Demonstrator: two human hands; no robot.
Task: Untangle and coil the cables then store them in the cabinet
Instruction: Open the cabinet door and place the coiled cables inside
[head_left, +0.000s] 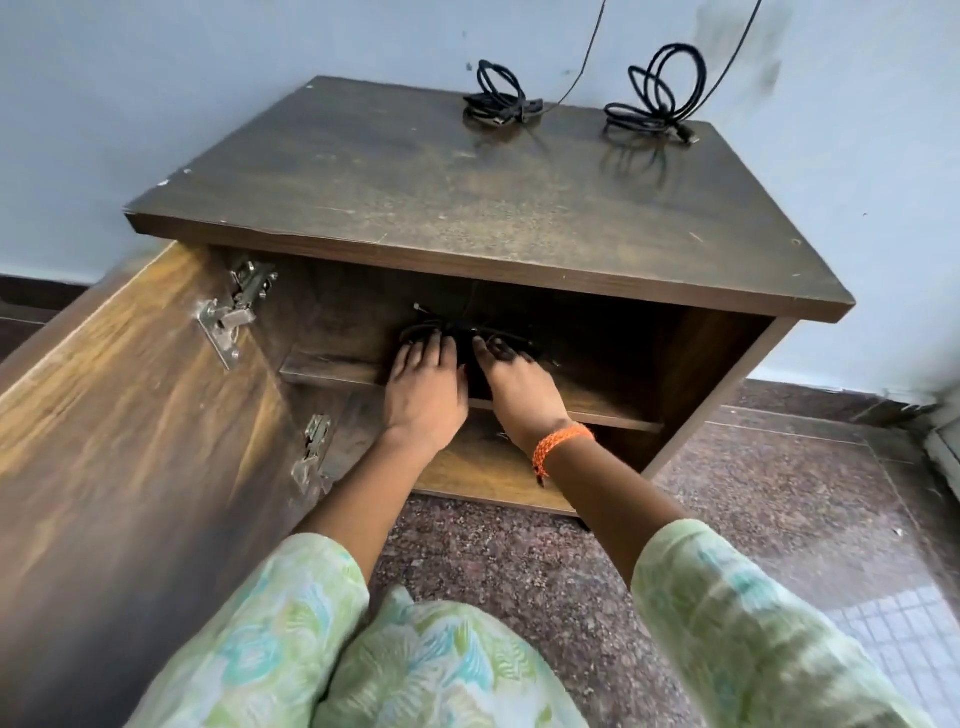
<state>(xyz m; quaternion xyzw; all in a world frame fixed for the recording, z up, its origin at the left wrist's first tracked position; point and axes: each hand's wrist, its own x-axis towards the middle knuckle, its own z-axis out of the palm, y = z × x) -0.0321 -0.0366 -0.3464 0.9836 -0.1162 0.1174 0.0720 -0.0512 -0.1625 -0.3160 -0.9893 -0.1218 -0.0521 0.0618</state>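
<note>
STEP: seating cable coil (470, 328) on cabinet (519, 208) shelf (332, 370) | L hand (423, 387) & R hand (519, 387): fingers spread flat on coil, no pinch | ADVICE: press loops flat, lift off slow so coil holds | 2 coils on top, far side, unstored.

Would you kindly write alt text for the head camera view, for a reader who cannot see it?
Both hands, left hand and right hand, reach into an open wooden cabinet and rest on a black cable bundle on its upper shelf. Two coiled black cables, a left coil and a right coil, sit on the cabinet top near the wall.
</note>
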